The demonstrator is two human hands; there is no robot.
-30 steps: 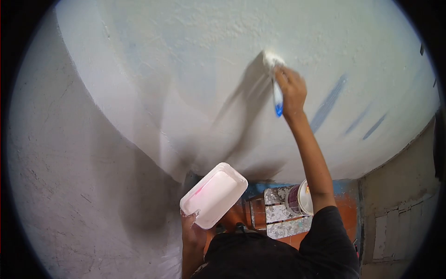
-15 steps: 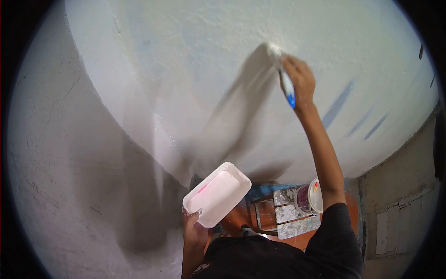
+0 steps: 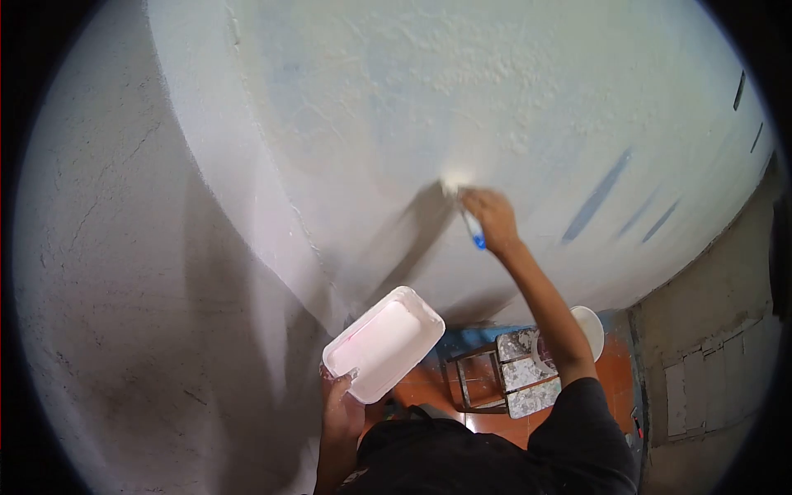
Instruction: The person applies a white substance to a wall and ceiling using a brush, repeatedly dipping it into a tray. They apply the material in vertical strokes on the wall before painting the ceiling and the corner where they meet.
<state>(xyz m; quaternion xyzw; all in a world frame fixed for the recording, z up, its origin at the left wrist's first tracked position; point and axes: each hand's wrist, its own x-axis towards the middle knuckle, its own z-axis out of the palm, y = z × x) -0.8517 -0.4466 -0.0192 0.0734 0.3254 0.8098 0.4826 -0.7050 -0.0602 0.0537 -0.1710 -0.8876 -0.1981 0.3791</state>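
My right hand is closed around a paintbrush with a white and blue handle. Its pale bristles touch the whitish wall, and a dark shadow falls to their lower left. Low in the view, my left hand grips the lower left corner of a white rectangular tray, thumb over the rim. Pale paint with a pinkish streak lies inside the tray, which is tilted diagonally.
A paint-spattered wooden stool stands on the orange tiled floor. A white bucket is partly hidden behind my right forearm. Rough grey wall fills the left side. Blue-grey streaks mark the right of the painted wall.
My right hand and the brush have moved down and to the left along the wall. The view has shifted slightly. The tray stays in my left hand, almost in the same place.
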